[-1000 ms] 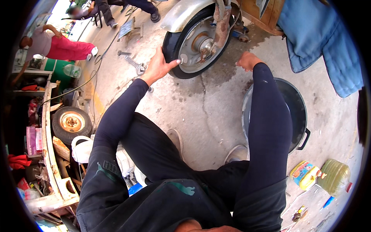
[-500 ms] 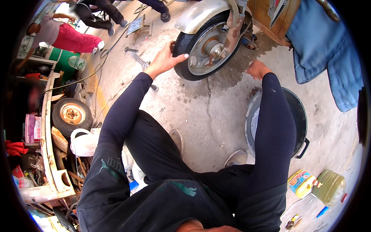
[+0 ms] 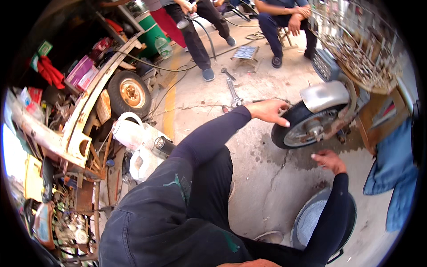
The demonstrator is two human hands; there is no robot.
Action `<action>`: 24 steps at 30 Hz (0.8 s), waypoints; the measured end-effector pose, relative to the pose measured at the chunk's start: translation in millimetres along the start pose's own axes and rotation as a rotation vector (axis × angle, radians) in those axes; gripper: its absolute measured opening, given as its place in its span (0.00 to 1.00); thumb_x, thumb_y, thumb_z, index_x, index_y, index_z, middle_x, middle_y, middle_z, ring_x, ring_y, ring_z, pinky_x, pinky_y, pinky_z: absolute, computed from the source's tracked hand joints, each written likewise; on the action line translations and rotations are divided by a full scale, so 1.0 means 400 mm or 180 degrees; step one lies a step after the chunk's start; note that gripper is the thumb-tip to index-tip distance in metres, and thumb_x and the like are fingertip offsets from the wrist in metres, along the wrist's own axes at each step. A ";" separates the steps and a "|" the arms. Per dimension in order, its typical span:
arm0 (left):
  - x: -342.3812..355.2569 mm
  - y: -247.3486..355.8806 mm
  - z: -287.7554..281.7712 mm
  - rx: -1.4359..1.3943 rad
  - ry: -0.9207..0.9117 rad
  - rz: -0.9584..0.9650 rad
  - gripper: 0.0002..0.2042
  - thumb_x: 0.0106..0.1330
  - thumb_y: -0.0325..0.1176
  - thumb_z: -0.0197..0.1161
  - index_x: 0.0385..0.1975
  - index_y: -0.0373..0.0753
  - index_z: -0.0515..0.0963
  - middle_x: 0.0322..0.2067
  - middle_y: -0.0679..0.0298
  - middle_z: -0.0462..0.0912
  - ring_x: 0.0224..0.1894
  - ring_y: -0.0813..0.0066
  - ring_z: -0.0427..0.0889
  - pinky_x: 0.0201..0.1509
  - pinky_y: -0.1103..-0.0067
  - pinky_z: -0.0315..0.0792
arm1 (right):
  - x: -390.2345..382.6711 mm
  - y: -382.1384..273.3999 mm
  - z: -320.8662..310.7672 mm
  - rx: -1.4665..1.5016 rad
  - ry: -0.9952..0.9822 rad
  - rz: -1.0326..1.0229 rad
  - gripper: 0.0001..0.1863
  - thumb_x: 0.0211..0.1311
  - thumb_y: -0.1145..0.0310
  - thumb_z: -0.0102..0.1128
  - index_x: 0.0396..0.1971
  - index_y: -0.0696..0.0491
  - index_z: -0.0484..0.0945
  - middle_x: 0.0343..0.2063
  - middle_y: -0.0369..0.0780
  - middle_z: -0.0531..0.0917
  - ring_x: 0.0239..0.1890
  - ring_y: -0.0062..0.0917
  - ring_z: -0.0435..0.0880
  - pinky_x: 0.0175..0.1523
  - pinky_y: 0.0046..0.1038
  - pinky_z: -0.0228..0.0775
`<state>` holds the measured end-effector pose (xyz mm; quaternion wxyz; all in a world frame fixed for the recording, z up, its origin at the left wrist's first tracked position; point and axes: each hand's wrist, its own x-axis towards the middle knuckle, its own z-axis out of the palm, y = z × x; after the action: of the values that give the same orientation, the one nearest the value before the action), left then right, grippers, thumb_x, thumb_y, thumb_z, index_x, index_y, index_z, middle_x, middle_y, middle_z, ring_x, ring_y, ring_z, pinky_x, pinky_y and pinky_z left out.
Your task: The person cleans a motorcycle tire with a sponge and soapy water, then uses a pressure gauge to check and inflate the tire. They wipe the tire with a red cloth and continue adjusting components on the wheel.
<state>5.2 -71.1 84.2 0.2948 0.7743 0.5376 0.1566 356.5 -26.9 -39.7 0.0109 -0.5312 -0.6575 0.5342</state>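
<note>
A motorcycle front wheel with a black tire (image 3: 281, 136) and a silver fender (image 3: 324, 95) stands ahead of me on the right. My left hand (image 3: 269, 111) grips the tire's near left edge, its thumb on the sidewall and its fingers over the tread. Below the hub, my right hand (image 3: 330, 161) hovers apart from the wheel, holding nothing, its fingers loosely spread. Under my right forearm sits a round dark tub (image 3: 351, 218) with greyish contents. An adjustable wrench (image 3: 234, 92) lies on the concrete beyond my left forearm.
A spare wheel (image 3: 132, 92) leans by a rusty frame full of clutter at left. A white jug (image 3: 129, 129) stands near my left side. Two people are beyond, one seated, another holding a hose (image 3: 207, 33). A small stool (image 3: 245, 53) and blue cloth (image 3: 387, 178) flank the work area.
My view has swung left and up, so the wheel and tub sit farther right. My left hand stays on the tire. My right hand's curled fingers have opened out.
</note>
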 end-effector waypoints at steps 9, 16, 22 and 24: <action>-0.370 -0.440 -0.652 0.3204 0.3994 -0.1318 0.33 0.56 0.54 0.66 0.47 0.27 0.71 0.53 0.43 0.70 0.54 0.44 0.70 0.58 0.61 0.68 | 0.003 -0.157 0.257 0.1506 0.0641 -0.1150 0.54 0.50 0.56 0.74 0.69 0.64 0.51 0.64 0.53 0.66 0.67 0.38 0.65 0.69 0.36 0.57; -0.357 -0.793 -0.592 -0.0602 0.1143 -0.1933 0.34 0.59 0.62 0.63 0.51 0.36 0.77 0.42 0.64 0.79 0.45 0.76 0.75 0.52 0.78 0.67 | 0.116 -0.240 0.434 0.1555 0.2020 -0.1010 0.49 0.43 0.51 0.79 0.58 0.68 0.65 0.55 0.51 0.74 0.59 0.37 0.71 0.64 0.34 0.61; -0.233 -0.811 -0.339 -0.1441 0.2766 -0.2106 0.19 0.57 0.53 0.69 0.25 0.46 0.72 0.22 0.77 0.64 0.24 0.86 0.61 0.28 0.81 0.55 | 0.178 -0.358 0.499 0.2039 0.3561 -0.0946 0.44 0.40 0.58 0.80 0.56 0.62 0.66 0.48 0.49 0.78 0.51 0.39 0.78 0.57 0.36 0.68; -0.239 -0.852 -0.289 -0.1667 0.2761 -0.2017 0.18 0.58 0.51 0.69 0.28 0.43 0.75 0.23 0.77 0.66 0.24 0.85 0.63 0.28 0.81 0.58 | 0.169 -0.393 0.510 0.1546 0.3807 -0.0645 0.41 0.40 0.59 0.79 0.54 0.60 0.67 0.45 0.50 0.79 0.48 0.44 0.79 0.54 0.39 0.70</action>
<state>-347.3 -41.6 -31.9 0.2618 0.3431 0.7572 0.4902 100.5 -98.5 -52.4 0.5448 -0.6546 -0.4454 0.2762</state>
